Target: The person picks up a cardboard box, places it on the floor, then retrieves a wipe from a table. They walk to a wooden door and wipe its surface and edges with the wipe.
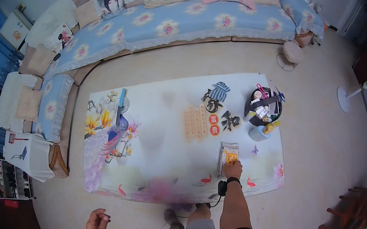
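Observation:
My right hand [233, 169] reaches over the near right part of a table with a printed floral cover [163, 154]. Its fingers are on the lower part of a plastic packet with a yellow label [229, 153], which lies on the table; whether they grip it cannot be told. My left hand [98, 224] is raised in front of the table's near edge, with its fingers curled and nothing plainly visible in it. A blue-handled knife [121, 101] lies at the table's left end. A blue and white patterned cloth [220, 91] lies near the far edge.
A black basket of small items [263, 107] stands at the table's far right, beside a blue bottle with a yellow pump [259, 133]. A long sofa [183, 18] runs behind. A round stool [292, 52], a fan [344, 99] and wooden chairs [342, 216] stand around. Cables hang by my legs.

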A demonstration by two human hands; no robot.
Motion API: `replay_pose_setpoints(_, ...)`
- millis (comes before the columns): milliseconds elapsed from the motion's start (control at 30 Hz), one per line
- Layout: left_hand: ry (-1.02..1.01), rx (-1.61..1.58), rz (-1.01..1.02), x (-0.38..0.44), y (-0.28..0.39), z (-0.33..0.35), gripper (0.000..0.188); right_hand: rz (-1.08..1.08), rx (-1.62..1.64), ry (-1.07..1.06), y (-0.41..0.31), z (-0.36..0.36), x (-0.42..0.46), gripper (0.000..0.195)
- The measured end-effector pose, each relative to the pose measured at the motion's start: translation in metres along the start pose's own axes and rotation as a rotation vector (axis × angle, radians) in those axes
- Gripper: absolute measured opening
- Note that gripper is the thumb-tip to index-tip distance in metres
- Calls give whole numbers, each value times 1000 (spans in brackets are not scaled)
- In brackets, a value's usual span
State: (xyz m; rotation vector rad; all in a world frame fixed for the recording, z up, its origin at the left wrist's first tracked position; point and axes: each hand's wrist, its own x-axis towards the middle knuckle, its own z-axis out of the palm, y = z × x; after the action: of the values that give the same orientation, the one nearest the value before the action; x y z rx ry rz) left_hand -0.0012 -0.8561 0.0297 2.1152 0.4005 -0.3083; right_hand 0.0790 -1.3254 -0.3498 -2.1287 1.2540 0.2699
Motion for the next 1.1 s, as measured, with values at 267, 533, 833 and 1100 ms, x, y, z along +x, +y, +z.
replay_pose_setpoints(267,-19,89,-51,10,39,33,28,114,-104,155,-7,23,18,49)
replay_pose_setpoints(533,-6,129,-75,10,49,47,30,53,-189,198,5,33,27,58)
replay_pose_setpoints(833,1,150,-91,-3,55,49,31,-511,28,88,-16,40,-40,21)
replay_pose_setpoints(1100,33,159,-81,-14,51,47,31,-400,263,57,5,55,-41,35)
